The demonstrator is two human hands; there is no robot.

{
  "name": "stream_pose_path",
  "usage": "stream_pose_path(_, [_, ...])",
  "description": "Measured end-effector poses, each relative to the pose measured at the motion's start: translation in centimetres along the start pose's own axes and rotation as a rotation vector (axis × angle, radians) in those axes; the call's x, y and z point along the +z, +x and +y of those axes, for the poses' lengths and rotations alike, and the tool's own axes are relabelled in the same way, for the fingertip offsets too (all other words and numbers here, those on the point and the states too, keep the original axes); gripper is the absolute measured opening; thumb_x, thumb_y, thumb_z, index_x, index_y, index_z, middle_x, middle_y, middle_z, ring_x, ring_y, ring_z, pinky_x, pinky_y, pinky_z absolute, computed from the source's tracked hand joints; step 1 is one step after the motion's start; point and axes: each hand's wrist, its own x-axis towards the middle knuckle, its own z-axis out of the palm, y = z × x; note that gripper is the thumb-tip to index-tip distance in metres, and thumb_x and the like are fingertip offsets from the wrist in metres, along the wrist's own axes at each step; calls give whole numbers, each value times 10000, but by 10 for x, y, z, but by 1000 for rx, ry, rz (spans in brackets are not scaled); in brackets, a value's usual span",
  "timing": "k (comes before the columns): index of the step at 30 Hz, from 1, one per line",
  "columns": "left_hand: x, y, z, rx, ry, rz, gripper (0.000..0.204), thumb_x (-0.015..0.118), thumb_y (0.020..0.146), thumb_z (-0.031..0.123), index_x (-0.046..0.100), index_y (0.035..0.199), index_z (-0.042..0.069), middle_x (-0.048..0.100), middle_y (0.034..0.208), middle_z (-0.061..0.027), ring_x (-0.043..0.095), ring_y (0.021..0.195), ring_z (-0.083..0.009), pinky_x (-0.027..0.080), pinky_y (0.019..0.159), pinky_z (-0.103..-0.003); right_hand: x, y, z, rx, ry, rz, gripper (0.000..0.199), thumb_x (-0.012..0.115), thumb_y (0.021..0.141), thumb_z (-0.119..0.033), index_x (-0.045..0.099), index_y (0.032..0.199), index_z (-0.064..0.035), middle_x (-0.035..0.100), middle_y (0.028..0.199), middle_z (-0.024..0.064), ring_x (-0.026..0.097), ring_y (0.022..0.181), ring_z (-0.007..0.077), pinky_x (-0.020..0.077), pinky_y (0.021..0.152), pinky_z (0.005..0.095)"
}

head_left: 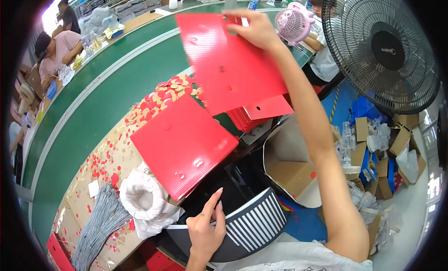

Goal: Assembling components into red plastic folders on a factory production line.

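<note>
My right hand [254, 30] is raised on the far side and grips the top edge of a red card sheet [247, 68]. The sheet hangs tilted, its left edge blurred, with small holes and cut marks in it. Below it, a stack of glossy red card sheets [186, 145] lies on the work surface. Another pile of red cards [268, 107] is partly hidden behind the raised sheet. My left hand [208, 229] hovers over my lap, index finger stretched out and other fingers partly curled. I see nothing in it.
Round red and tan card cut-outs [163, 96] litter the bench beside a green conveyor [93, 103]. Grey cords [100, 219] lie near a white cloth roll [142, 198]. An open carton [291, 173] stands right of the stack. A black fan [387, 47] rises at the right; other people sit beyond.
</note>
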Motion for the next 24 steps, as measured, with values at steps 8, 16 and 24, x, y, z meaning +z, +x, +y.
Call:
stream_pose_path(8, [-5, -4, -5, -17, -35, 137, 293, 632, 824, -92, 717, 1084, 11, 618, 607, -88, 526, 410, -100, 366, 441, -229, 29, -128, 105, 660, 224, -502, 450, 747, 753, -111, 718, 1202, -112, 756, 989, 78, 676, 838, 112, 518, 828, 269])
stream_pose_path(16, [-3, 0, 4, -81, -84, 103, 264, 632, 860, -71, 714, 1098, 7, 569, 575, -45, 492, 456, -45, 381, 471, -205, 45, -123, 103, 662, 161, -570, 512, 725, 722, -108, 694, 1233, -93, 634, 1067, 83, 607, 953, 135, 489, 829, 258])
stream_pose_path(24, [-17, 7, -18, -323, 70, 241, 198, 659, 918, 40, 685, 1106, -17, 482, 519, -65, 431, 471, -91, 356, 461, -280, 38, -129, -49, -35, -32, -100, 358, 633, 836, -51, 633, 1191, -15, 632, 1247, 163, 602, 1143, 348, 465, 1023, 411])
